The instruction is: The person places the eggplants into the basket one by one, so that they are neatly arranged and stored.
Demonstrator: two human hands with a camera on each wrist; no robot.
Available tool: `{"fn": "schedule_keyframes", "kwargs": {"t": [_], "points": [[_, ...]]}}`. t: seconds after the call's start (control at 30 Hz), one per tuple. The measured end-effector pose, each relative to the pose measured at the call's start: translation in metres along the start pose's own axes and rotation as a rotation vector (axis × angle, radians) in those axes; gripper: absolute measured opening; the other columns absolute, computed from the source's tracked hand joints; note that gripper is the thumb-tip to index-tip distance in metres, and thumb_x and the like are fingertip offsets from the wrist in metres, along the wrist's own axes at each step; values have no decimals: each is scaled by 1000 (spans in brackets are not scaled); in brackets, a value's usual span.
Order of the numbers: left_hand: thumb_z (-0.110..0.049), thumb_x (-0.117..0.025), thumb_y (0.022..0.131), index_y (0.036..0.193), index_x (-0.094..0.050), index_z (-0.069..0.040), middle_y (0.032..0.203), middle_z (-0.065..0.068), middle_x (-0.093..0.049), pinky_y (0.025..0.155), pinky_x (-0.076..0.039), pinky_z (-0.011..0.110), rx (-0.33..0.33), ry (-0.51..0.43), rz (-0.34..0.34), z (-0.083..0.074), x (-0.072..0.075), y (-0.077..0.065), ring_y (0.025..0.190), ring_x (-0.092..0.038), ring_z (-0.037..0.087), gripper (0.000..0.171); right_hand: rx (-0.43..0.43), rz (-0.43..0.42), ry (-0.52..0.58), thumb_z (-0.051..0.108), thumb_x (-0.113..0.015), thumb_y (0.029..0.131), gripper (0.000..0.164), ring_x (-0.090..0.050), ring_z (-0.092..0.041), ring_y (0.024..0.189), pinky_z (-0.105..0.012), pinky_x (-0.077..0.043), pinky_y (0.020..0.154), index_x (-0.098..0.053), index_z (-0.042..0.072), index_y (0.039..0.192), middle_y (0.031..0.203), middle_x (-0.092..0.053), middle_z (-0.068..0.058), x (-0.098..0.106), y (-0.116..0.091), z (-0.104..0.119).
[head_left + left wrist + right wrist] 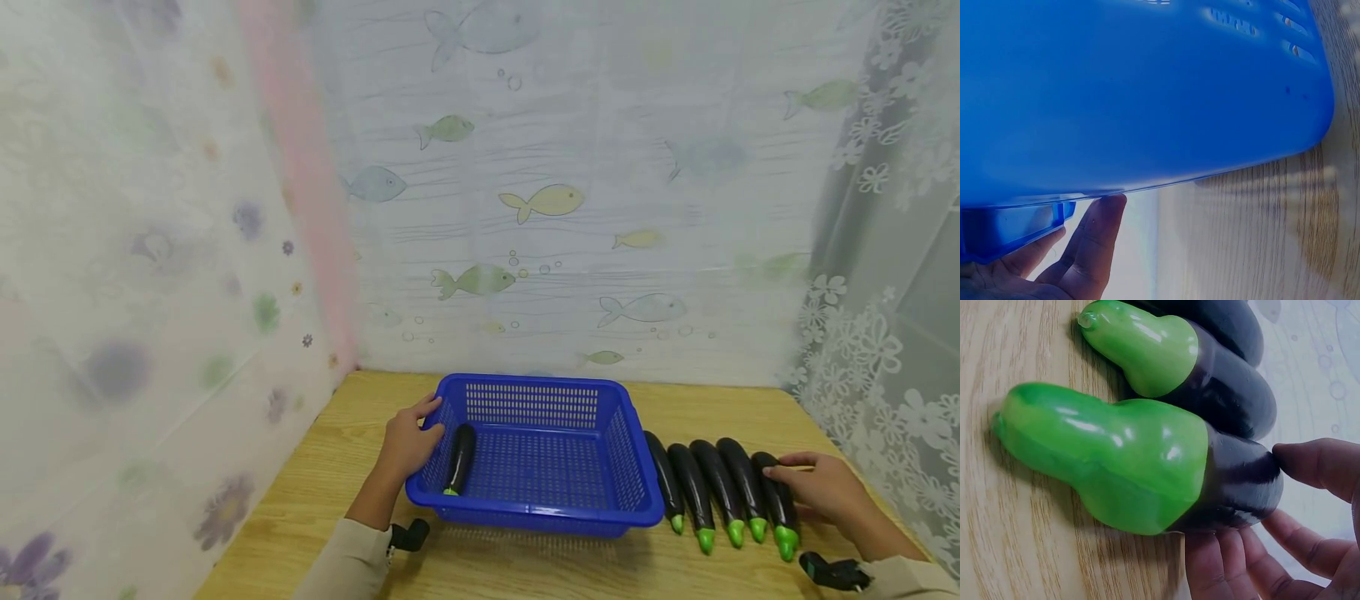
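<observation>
A blue plastic basket (540,510) with slotted walls stands on the table, and one dark eggplant (462,457) lies inside along its left wall. My left hand (408,440) grips the basket's left rim, thumb over the edge; in the left wrist view its fingers (1099,240) touch the outer wall. Right of the basket, several eggplants with green stem ends lie side by side. Around the rightmost eggplant (776,500) my right hand (825,490) has its thumb on one side and fingers on the other. The right wrist view shows that eggplant's green cap (1122,462) resting close to the wood.
The wood-grain table (300,500) reaches back to a fish-print curtain (570,250). A flower-print sheet (150,333) hangs on the left, and a white lace curtain (862,350) borders the right edge. The leftmost loose eggplant (666,479) lies against the basket's right side.
</observation>
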State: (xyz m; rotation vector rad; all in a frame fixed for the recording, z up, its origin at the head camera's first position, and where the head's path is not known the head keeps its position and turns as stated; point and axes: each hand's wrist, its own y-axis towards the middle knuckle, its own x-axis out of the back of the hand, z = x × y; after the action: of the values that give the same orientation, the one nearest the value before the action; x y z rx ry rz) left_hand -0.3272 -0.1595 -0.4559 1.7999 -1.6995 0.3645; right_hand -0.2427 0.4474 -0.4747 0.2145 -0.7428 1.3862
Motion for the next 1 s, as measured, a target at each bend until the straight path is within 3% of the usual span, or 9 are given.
{"fn": "schedule_keyframes", "kwargs": {"t": [0.23,0.5,0.73,1.0], "points": [[-15,-65,91,146,-60,-11,159,5,-50,89,-61,50,-2,0,-2,-1,0,0,135,-57,42,56,-11,-15,-9,44,-73,92,88,-69,-34,97,-45,-63,76,-38,-21,141,132,-48,-45,0,-2,1],[-15,-64,91,146,-60,-12,159,6,-49,94,-58,54,-2,1,0,-1,0,0,138,-54,43,56,-5,-24,-15,45,-73,92,89,-61,-50,110,-44,-63,75,-39,-19,142,133,-47,-46,4,-4,4],[-16,-64,92,146,-60,-12,159,5,-50,97,-56,57,2,12,-2,1,0,1,139,-53,43,55,-15,2,-10,52,-72,91,96,-63,-47,110,-44,-63,77,-36,-18,145,134,-47,-44,11,-1,4],[-15,-64,92,146,-60,-12,159,5,-50,100,-53,59,1,11,-1,1,-1,1,140,-52,43,54,-4,13,-2,55,-69,93,97,-53,-57,122,-43,-63,80,-33,-17,148,141,-40,-46,15,-2,9]]}}
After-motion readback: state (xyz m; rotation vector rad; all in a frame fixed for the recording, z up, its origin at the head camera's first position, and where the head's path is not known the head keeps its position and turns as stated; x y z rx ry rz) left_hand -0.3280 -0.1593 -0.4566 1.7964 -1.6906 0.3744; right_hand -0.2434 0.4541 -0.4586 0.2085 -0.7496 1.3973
